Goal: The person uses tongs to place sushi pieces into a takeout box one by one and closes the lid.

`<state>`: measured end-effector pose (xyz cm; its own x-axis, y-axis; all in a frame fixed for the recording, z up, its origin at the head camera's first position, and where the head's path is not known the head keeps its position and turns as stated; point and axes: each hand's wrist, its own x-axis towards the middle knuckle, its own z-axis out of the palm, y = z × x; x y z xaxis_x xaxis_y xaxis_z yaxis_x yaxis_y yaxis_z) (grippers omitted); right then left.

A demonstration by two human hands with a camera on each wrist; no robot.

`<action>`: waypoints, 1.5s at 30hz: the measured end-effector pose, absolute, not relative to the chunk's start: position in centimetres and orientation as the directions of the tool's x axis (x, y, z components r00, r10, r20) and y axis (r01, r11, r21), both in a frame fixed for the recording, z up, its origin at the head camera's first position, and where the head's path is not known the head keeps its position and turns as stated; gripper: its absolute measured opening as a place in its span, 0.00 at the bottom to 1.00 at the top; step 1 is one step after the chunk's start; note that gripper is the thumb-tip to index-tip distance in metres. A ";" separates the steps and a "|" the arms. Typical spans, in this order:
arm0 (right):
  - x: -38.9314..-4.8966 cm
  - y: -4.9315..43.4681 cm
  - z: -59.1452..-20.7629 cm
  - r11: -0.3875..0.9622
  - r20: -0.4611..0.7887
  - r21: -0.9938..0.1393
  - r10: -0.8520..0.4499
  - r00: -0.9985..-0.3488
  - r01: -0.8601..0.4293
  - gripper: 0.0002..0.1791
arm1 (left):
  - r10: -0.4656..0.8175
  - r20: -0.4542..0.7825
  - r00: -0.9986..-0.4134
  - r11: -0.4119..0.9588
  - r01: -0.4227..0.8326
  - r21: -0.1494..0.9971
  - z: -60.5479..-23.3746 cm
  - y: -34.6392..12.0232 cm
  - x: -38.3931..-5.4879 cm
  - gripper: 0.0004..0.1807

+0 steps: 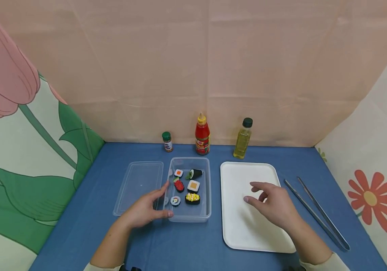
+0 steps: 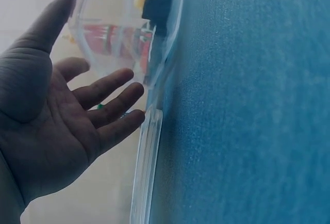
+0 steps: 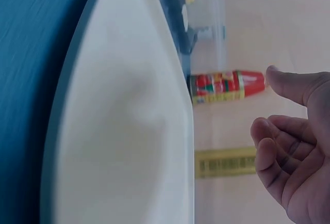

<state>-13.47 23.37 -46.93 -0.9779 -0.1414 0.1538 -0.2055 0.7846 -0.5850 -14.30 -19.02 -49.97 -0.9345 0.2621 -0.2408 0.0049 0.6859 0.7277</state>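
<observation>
My left hand (image 1: pixel 142 210) is at the left side of a clear plastic box (image 1: pixel 191 217), fingers spread and fingertips right by its wall. Several toy-like sushi pieces lie in the box: a yellow-topped one (image 1: pixel 192 198), a square one with an orange centre (image 1: pixel 193 186), a red-topped one (image 1: pixel 179 185), a dark hand roll (image 1: pixel 196 173) and small round rolls (image 1: pixel 175 201). Over a white tray (image 1: pixel 230 226) hovers my right hand (image 1: pixel 276 205), its fingers loosely bent around nothing. In the right wrist view, the right hand (image 3: pixel 301 146) appears beside the tray's rim with its palm bare.
A clear lid (image 1: pixel 139 184) lies left of the box. Along the back stand a green-capped jar (image 1: pixel 167 143), a red sauce bottle (image 1: pixel 202 137) and an oil bottle (image 1: pixel 242 141). Long metal tongs (image 1: pixel 318 220) rest right of the tray on the blue tablecloth (image 1: pixel 179 252).
</observation>
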 end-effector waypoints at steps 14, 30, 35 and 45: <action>-13.9 18.2 -46.7 0.717 0.139 -0.644 -0.234 -0.962 -0.267 0.28 | 0.265 -0.234 -0.936 0.685 0.011 0.729 -49.9 -19.1 -14.1 0.57; -13.9 12.9 -46.1 0.640 0.135 -0.674 -0.384 -0.913 -0.369 0.27 | 0.312 -0.130 -0.941 0.664 0.118 0.739 -49.7 -20.5 -13.7 0.55; -13.6 10.9 -45.4 0.609 0.138 -0.675 -0.449 -0.883 -0.415 0.26 | 0.292 -0.104 -0.951 0.672 0.127 0.729 -49.2 -21.8 -13.5 0.56; -13.2 5.9 -45.0 0.536 0.137 -0.698 -0.551 -0.823 -0.475 0.27 | 0.244 0.013 -0.970 0.665 0.177 0.726 -49.0 -25.1 -13.0 0.53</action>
